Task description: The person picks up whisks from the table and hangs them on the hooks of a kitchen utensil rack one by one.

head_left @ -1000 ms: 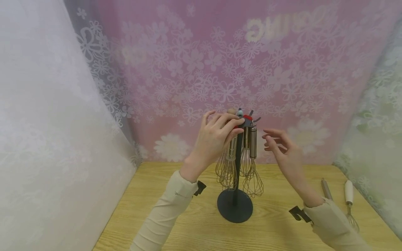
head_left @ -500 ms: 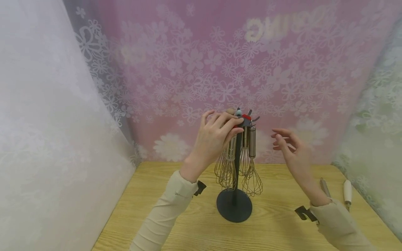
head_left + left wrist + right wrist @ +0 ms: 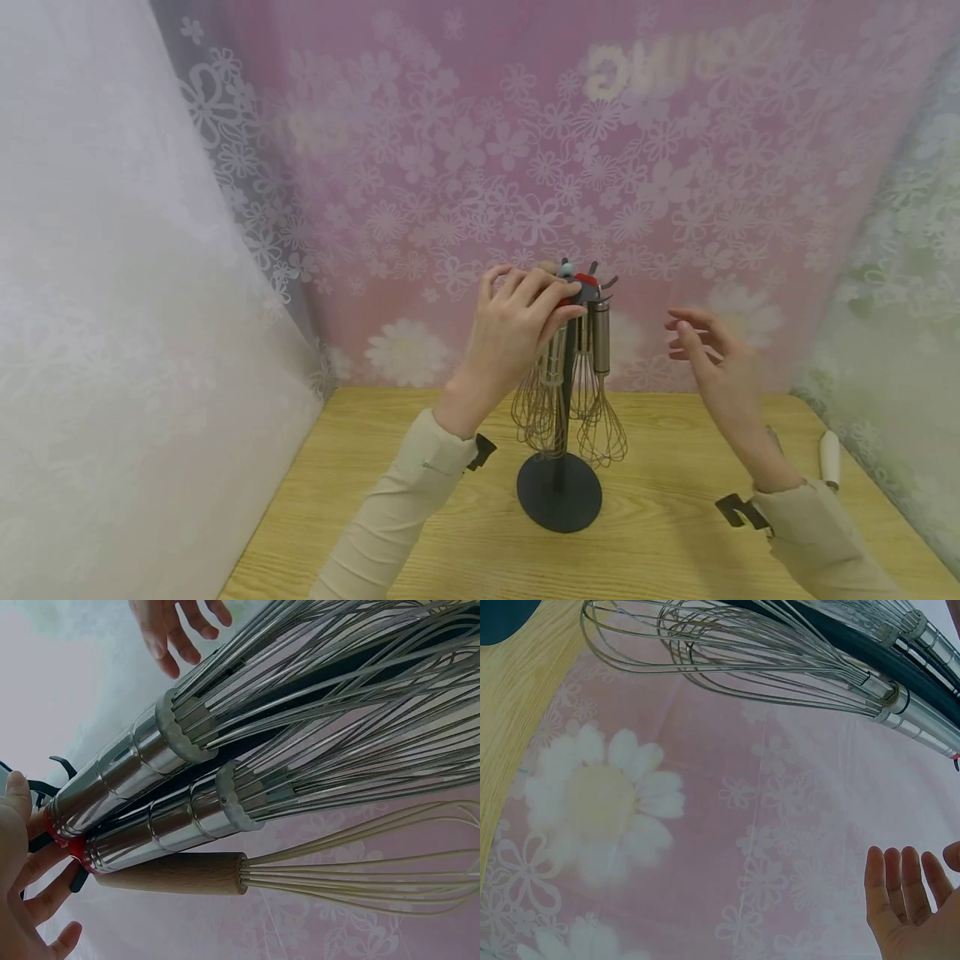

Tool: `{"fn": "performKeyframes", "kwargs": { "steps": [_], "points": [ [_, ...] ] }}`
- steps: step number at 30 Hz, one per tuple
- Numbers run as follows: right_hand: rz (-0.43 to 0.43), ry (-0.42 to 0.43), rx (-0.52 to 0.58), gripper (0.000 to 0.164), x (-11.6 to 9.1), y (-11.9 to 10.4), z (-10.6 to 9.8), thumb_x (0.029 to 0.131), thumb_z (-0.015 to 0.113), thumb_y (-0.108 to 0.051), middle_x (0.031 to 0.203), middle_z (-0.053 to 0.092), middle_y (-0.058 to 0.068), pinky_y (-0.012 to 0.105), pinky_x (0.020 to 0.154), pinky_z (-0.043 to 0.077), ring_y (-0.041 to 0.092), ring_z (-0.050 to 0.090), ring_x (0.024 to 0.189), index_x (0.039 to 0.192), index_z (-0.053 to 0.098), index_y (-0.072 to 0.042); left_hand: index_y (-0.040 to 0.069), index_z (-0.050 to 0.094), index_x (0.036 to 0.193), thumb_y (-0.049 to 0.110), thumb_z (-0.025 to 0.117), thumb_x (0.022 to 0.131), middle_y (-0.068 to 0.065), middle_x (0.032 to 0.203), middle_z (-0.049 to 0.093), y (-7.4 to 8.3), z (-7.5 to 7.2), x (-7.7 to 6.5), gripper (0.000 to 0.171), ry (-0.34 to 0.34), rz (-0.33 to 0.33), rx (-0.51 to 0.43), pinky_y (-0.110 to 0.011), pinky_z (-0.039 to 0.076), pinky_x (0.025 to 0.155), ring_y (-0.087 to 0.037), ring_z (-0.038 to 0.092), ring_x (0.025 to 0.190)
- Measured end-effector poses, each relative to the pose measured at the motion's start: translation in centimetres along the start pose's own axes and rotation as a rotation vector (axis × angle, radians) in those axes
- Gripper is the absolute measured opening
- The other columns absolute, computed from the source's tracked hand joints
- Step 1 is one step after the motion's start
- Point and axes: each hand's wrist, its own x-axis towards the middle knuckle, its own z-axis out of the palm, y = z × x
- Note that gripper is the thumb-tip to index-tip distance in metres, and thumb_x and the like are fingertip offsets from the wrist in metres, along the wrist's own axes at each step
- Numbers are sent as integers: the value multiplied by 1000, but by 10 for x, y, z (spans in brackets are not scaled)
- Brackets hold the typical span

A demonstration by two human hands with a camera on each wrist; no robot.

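A black whisk stand (image 3: 558, 492) stands upright on the table, with several wire whisks hanging from its hooks. My left hand (image 3: 510, 325) holds the stand's top, thumb and forefinger at the dark hook ring. Close below that hand, in the left wrist view, hang two steel-handled whisks with red ends, a nearer steel whisk (image 3: 161, 821) among them, and a wooden-handled whisk (image 3: 180, 872). On the stand's right side hangs another steel-handled whisk (image 3: 602, 337). My right hand (image 3: 723, 367) is in the air right of it, fingers loosely bent, holding nothing.
At the table's right side lies a white-handled whisk (image 3: 829, 458), its wires hidden behind the right sleeve. A grey handle (image 3: 774, 437) shows partly past the right wrist. Floral cloth (image 3: 450, 167) encloses the wooden table (image 3: 337, 500) at the back and sides.
My right hand has drawn away to the right from the stand, covering more of the items lying there. The left hand stays on the stand's top, which has shifted very slightly left.
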Motion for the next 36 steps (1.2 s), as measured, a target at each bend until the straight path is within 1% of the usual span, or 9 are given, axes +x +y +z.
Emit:
{"fn": "performKeyframes", "kwargs": {
  "steps": [5,9,18,22,27,30,36],
  "points": [
    [-5,15,-17,29,1,9,-4,105,54,-9,109,66,-20,8,74,53,-2,63,83,131,64,1,19,74,112,41,65,98,2,111,67,2,1,1,28,4,-8,11,-44,40,104,-19,62,99],
    [6,30,-16,29,3,17,-7,105,54,-9,108,66,-18,8,74,53,-1,63,83,130,63,2,19,74,111,43,64,98,2,111,66,3,0,2,29,3,-21,10,-44,40,103,-19,61,96],
    [10,86,-79,27,4,32,-18,104,58,-11,102,66,-24,6,70,52,-8,63,78,126,68,0,21,74,109,45,64,97,2,108,66,6,1,3,29,8,-41,37,-44,40,103,-19,60,95],
    [7,107,-83,26,6,39,-22,103,59,-10,100,67,-26,5,69,52,-7,64,76,124,69,1,21,74,107,46,65,96,3,105,65,7,2,3,29,23,-45,53,-45,40,103,-18,60,94],
    [38,120,-59,26,7,47,-28,103,59,-9,98,68,-26,6,68,52,-7,64,75,124,68,4,21,74,104,47,65,96,3,102,65,8,3,4,29,41,-51,55,-45,41,104,-18,60,94],
    [57,123,-69,27,9,54,-31,103,59,-10,96,67,-27,6,66,52,-9,63,74,124,68,5,21,74,104,48,65,95,3,100,65,9,4,4,30,46,-60,57,-45,40,104,-18,61,93],
    [108,102,-93,29,8,68,-41,104,58,-13,97,66,-28,7,65,53,-9,63,76,128,67,1,21,75,103,49,66,94,4,98,65,10,4,5,31,52,-76,69,-45,40,104,-17,60,90]
  ]
}}
